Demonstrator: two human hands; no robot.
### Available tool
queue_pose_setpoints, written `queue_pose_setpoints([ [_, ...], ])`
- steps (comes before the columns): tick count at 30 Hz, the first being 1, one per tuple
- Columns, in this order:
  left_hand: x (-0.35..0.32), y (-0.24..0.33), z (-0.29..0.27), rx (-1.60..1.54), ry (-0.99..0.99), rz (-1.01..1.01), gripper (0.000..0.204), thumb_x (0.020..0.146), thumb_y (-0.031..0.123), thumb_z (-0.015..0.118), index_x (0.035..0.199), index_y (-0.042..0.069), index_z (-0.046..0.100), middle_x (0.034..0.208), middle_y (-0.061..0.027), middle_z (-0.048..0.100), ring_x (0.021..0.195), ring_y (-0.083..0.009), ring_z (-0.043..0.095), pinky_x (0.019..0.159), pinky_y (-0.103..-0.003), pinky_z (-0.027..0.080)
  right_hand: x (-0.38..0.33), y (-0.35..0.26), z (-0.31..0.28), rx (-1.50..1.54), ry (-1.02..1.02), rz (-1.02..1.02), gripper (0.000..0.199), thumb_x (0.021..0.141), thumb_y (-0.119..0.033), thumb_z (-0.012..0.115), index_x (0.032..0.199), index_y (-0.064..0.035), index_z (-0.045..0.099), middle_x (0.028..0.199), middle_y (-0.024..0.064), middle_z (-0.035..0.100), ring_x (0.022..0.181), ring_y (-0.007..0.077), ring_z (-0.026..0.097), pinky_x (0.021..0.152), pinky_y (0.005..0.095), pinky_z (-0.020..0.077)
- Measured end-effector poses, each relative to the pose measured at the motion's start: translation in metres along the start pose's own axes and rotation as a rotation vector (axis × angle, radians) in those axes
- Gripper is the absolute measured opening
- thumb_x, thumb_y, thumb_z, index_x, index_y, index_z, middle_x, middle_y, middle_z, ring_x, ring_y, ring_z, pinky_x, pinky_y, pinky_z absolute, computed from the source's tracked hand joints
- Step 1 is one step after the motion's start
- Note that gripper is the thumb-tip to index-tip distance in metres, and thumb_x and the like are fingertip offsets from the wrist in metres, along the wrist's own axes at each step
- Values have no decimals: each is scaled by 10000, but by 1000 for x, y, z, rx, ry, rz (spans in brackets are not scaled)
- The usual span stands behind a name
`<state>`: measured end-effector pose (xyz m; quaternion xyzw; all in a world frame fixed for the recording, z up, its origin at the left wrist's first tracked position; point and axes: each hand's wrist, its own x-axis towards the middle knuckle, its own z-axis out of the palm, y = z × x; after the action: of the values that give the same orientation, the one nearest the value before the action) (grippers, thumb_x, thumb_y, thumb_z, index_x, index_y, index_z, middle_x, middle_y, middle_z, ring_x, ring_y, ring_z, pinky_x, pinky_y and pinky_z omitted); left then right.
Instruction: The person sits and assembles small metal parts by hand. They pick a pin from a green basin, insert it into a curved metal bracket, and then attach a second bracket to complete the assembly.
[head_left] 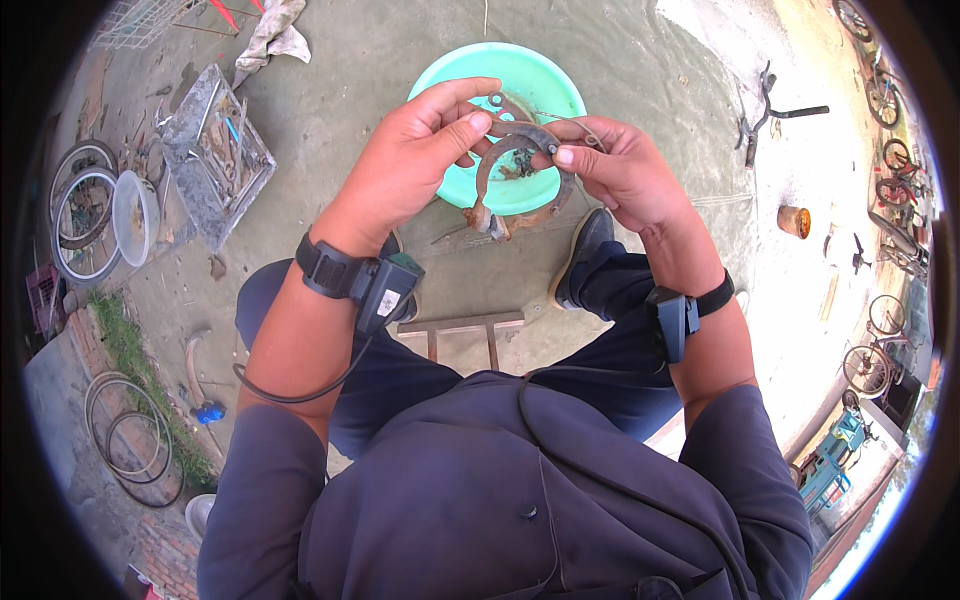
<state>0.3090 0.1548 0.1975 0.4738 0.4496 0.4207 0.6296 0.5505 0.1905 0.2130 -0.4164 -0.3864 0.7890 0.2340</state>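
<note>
Both my hands hold a rusty, curved metal part [481, 180] over a light green plastic basin [560, 85]. It has two bowed arms and a thin wire on its right, and looks like a bicycle brake. My left hand [410, 150] pinches the upper left end of an arm between thumb and fingers. On the other side, my right hand [625, 170] is closed on the part, the thumb beside a small bolt [555, 150]. Rusty, grimy ends hang below, towards me. Inside the basin lie small dark pieces [523, 162]; my fingers hide some of its floor.
To the left stand a metal tray of tools [225, 160], a white tub [135, 218] and wheels [85, 225]. Handlebars [770, 112] and a rusty can [795, 221] lie right. A small wooden frame [460, 325] is between my legs. Bicycles [882, 100] line the far right.
</note>
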Motion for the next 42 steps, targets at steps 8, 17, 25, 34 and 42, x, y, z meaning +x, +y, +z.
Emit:
queue_pose_setpoints([
  [8, 0, 2, -4, 50, -61, -34, 362, 988, 175, 561, 1329, 56, 540, 1012, -20, 653, 898, -93, 590, 761, -263, 465, 1, 3, -4, -40, -1, 41, 375, 870, -118, 720, 1189, 52, 623, 989, 114, 719, 574, 30, 521, 507, 171, 397],
  [17, -3, 3, 2, -13, -43, -59, 304, 985, 146, 548, 1277, 62, 533, 1020, -27, 661, 908, -104, 628, 730, -251, 454, 2, 8, -7, 44, 41, 19, 338, 877, -148, 702, 1160, 30, 649, 945, 114, 732, 457, 0, 332, 423, 160, 256],
  [25, -2, 3, 2, -16, -41, -70, 313, 978, 147, 555, 1279, 63, 534, 1031, -32, 659, 920, -111, 633, 733, -253, 457, 4, 9, -8, 24, 35, 12, 296, 920, -125, 638, 1165, 41, 640, 946, 125, 717, 420, -5, 349, 392, 154, 250],
  [34, -2, 3, 3, -16, -55, -56, 332, 976, 146, 553, 1296, 61, 524, 1037, -50, 660, 936, -131, 636, 767, -268, 475, 5, 9, -8, 23, 29, -11, 290, 914, -108, 632, 1156, 52, 644, 933, 104, 716, 420, -6, 348, 392, 150, 249],
  [42, -2, -2, 9, -90, -96, -28, 355, 981, 160, 563, 1312, 40, 515, 1090, -94, 657, 952, -160, 640, 800, -309, 524, 3, 7, -4, -35, 16, -3, 280, 871, -132, 686, 1116, 5, 683, 891, 50, 729, 457, -6, 345, 416, 161, 247],
])
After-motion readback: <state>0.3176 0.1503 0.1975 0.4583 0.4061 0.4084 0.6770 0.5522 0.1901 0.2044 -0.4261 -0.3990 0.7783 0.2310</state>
